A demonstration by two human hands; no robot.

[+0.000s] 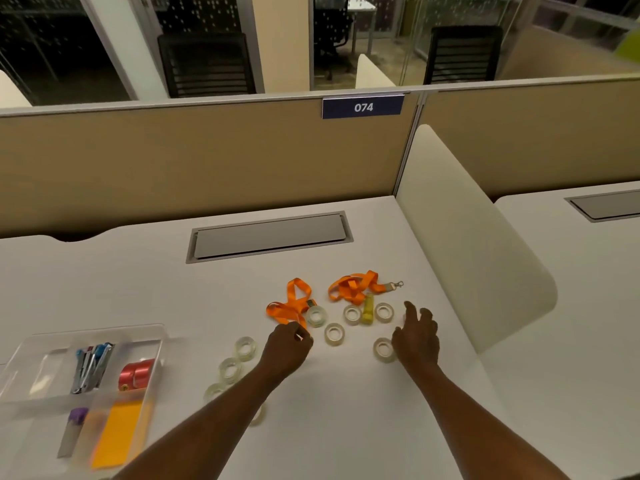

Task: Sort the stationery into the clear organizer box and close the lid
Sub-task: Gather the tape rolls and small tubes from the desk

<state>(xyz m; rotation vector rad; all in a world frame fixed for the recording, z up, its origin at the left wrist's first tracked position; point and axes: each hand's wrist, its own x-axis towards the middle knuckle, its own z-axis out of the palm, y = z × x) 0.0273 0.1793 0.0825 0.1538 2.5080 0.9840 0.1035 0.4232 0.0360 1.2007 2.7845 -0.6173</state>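
1. White desk [346, 410] w/ beige partition behind; stationery is scattered mid-desk, and the clear organizer box [152, 336] sits at the near-left edge, lid off or open (can't tell which, no lid clearly seen).
2. Box already holds a red ribbon roll [135, 374], stapler-type tools w/ blue handles [91, 367], an orange pad [117, 434] and a purple-capped item [74, 431], each in its own compartment.
3. Left hand [285, 351] is at the near end of the left orange lanyard [289, 306], fingers curled narrow. Fingertips look pinched on the strap end or something small and pale; can't tell which.
4. Right hand [417, 336] is fingers loosely spread, holding nothing, palm down. Nearest tape roll [383, 348] is touching or just beside its thumb side.
5. Key relation: left lanyard runs away from the left fingertips, long axis going far-and-slightly-left, so a pull toward the body and left would drag it toward the box. Left hand is the nearer one to both lanyard and box.
6. Second lanyard [356, 287] w/ metal clip lies far-right, closer to the right hand; yellow tube [367, 310] is between two tape rolls there.
7. More clear tape rolls [230, 368] trail near-left toward the box. Judgement: most loose items are not yet sorted, so the lid step is far off.
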